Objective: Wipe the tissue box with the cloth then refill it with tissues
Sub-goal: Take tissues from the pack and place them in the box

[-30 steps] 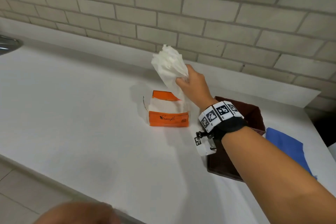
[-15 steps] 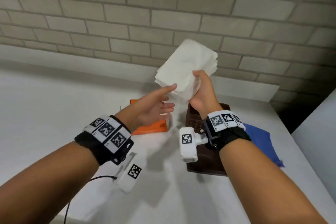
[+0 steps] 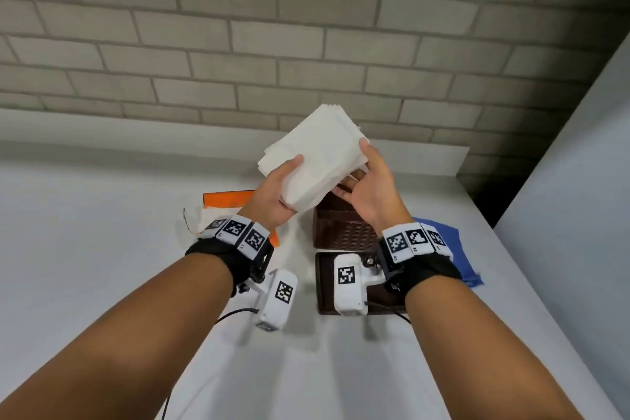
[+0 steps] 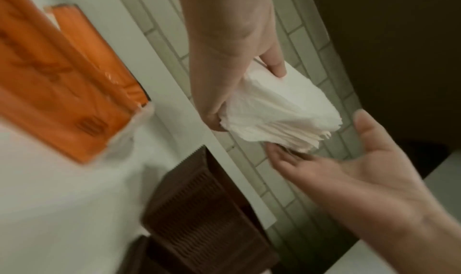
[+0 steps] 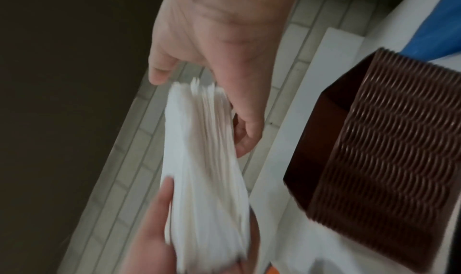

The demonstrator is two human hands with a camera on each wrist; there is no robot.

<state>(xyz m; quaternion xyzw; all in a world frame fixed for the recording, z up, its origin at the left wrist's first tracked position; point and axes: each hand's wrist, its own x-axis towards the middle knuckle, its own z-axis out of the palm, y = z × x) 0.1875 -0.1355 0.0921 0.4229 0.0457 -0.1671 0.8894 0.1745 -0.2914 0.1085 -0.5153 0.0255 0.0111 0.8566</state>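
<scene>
A thick stack of white tissues [image 3: 320, 153] [image 4: 279, 110] [image 5: 207, 159] is held in the air above the white counter. My left hand [image 3: 283, 187] [image 4: 232, 61] [image 5: 149, 229] grips its near end, thumb on top and fingers beneath. My right hand [image 3: 361, 174] [image 4: 336, 159] [image 5: 219, 41] has straight fingers under the far end; the wrist views show its thumb just off the paper. Directly below stands the brown ribbed tissue box [image 3: 344, 228] [image 4: 199, 209] [image 5: 386, 140], open at the top. The blue cloth [image 3: 467, 262] [image 5: 439, 21] lies right of it.
An orange tissue pack [image 3: 228, 199] [image 4: 62, 100], torn open, lies left of the box. A flat brown lid [image 3: 325, 280] rests in front of the box. A grey brick wall [image 3: 306, 44] backs the counter, and a white panel [image 3: 579, 215] rises on the right.
My left hand has come up and taken the near end of the stack. My right hand, which alone lifted the tissues from the orange pack, has loosened its thumb.
</scene>
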